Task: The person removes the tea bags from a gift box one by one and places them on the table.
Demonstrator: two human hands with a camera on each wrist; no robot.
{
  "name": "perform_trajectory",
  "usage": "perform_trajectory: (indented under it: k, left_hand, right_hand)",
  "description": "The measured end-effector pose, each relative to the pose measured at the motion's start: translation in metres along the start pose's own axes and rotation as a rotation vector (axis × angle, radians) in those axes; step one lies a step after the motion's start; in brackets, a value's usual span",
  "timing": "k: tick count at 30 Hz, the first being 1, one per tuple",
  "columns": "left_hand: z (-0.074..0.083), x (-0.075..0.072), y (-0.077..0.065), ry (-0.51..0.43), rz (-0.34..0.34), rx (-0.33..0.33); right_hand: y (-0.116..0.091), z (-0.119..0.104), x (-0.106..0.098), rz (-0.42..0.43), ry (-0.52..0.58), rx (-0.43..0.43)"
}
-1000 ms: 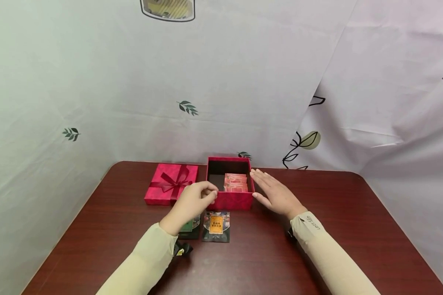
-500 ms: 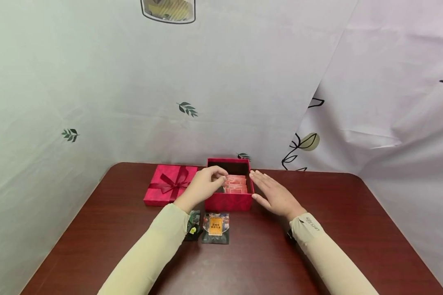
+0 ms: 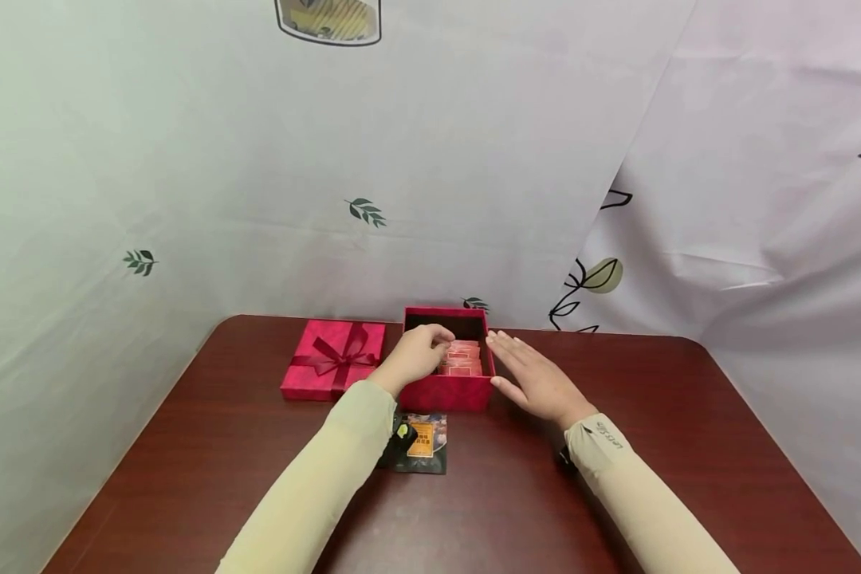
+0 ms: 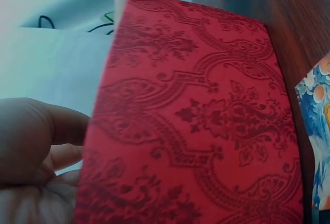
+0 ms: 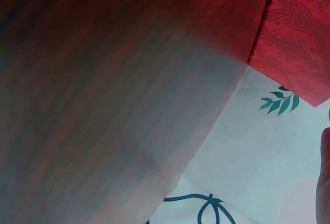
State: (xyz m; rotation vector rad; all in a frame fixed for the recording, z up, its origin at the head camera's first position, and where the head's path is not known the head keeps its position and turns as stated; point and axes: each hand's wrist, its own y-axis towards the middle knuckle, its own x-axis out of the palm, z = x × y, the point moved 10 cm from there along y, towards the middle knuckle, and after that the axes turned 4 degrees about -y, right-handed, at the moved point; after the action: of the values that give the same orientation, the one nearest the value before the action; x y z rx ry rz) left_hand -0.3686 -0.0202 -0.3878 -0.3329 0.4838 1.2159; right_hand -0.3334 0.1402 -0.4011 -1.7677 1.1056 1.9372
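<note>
A dark red patterned gift box [image 3: 446, 392] stands uncovered near the back of the table, black inside. Several small pink-red packets [image 3: 461, 364] stand in its right part. My left hand [image 3: 418, 352] reaches over the box's front left, its bent fingers at the packets' left edge; whether they pinch one is hidden. In the left wrist view the box wall [image 4: 196, 116] covers part of that hand. Straight-fingered, my right hand [image 3: 538, 381] lies along the box's right side, fingertips at the wall.
Left of the box lies its red lid [image 3: 335, 359] with a ribbon bow. A dark sachet with an orange label [image 3: 423, 441] lies in front, partly behind my left wrist. The brown table [image 3: 516, 494] ends at a white patterned curtain [image 3: 473, 159].
My left hand has moved from the box's front left corner over the opening, rightward to the packets. They sit slightly further right than half a second ago. My right hand has stayed in place.
</note>
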Motion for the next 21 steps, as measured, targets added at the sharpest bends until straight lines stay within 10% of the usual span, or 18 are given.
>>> perform_trajectory:
  k: [21]
  left_hand:
    - [-0.017, 0.020, 0.016, 0.240, -0.066, -0.161]
  right_hand:
    - [0.000, 0.001, 0.001, 0.001, -0.004, 0.000]
